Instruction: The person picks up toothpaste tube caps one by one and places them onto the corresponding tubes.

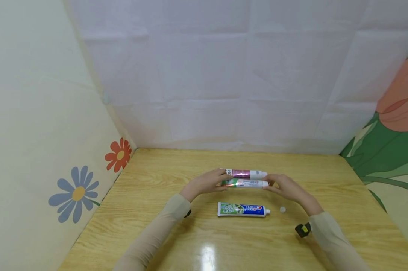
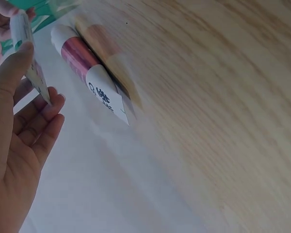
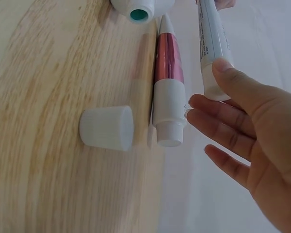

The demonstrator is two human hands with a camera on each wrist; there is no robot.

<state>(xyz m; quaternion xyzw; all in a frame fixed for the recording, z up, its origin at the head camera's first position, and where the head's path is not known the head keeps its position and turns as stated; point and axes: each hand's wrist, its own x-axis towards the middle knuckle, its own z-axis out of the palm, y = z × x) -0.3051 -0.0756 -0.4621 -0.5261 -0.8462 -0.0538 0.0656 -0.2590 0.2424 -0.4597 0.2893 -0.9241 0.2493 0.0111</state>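
My left hand (image 1: 208, 181) pinches the flat crimped end of a green-and-white toothpaste tube (image 1: 247, 183) between thumb and fingers. At the tube's other end, my right hand (image 1: 287, 187) grips the white cap end with thumb and fingertips. The tube is raised above the table and lies crosswise between both hands. Behind it, a pink-and-white toothpaste tube (image 1: 241, 173) with a white cap lies on the table. Nearer to me lies a blue-and-green toothpaste tube (image 1: 242, 209), its nozzle bare. To its right, a small white cap (image 3: 106, 127) stands on the wood.
The wooden table (image 1: 163, 165) meets a wall hung with white sheeting (image 1: 204, 124) at its back edge. Painted flowers (image 1: 78, 194) decorate the left wall, and a large leaf-and-flower picture (image 1: 390, 150) covers the right one.
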